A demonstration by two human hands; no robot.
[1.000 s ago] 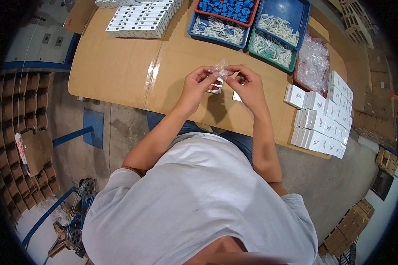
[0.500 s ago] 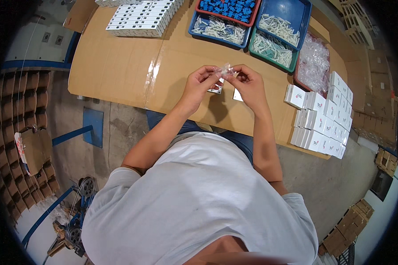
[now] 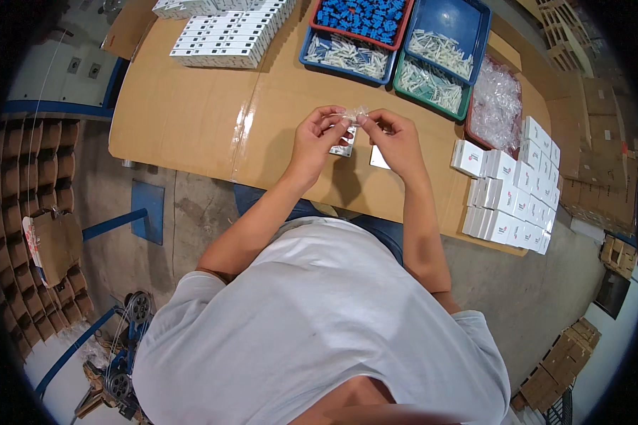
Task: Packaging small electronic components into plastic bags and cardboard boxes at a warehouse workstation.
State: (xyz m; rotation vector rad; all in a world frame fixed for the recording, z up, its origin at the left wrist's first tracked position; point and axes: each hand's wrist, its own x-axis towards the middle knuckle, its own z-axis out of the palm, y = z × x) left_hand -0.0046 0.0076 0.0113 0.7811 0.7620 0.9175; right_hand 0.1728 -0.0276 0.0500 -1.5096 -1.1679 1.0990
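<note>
Both my hands meet above the near part of the cardboard-covered table, pinching a small clear plastic bag (image 3: pixel 356 112) by its two sides. My left hand (image 3: pixel 317 139) has thumb and forefinger closed on the bag's left side. My right hand (image 3: pixel 397 140) grips its right side the same way. Whatever the bag may contain is too small to make out. Below my left fingers lies a small white box (image 3: pixel 343 146) with dark marks, partly covered by the hand. A flat white piece (image 3: pixel 378 159) shows beside my right hand, partly hidden by it.
At the far right stand a red tray of blue parts (image 3: pixel 361 20), blue and green trays (image 3: pixel 468 106) of white plastic pieces, and a red tray of clear bags (image 3: pixel 496 103). White boxes (image 3: pixel 510 195) are stacked at the right edge, more boxes (image 3: pixel 223 44) at the far left.
The bag between my fingers looks lower and flatter than before. My hands stay close together, and the whole view has shifted slightly.
</note>
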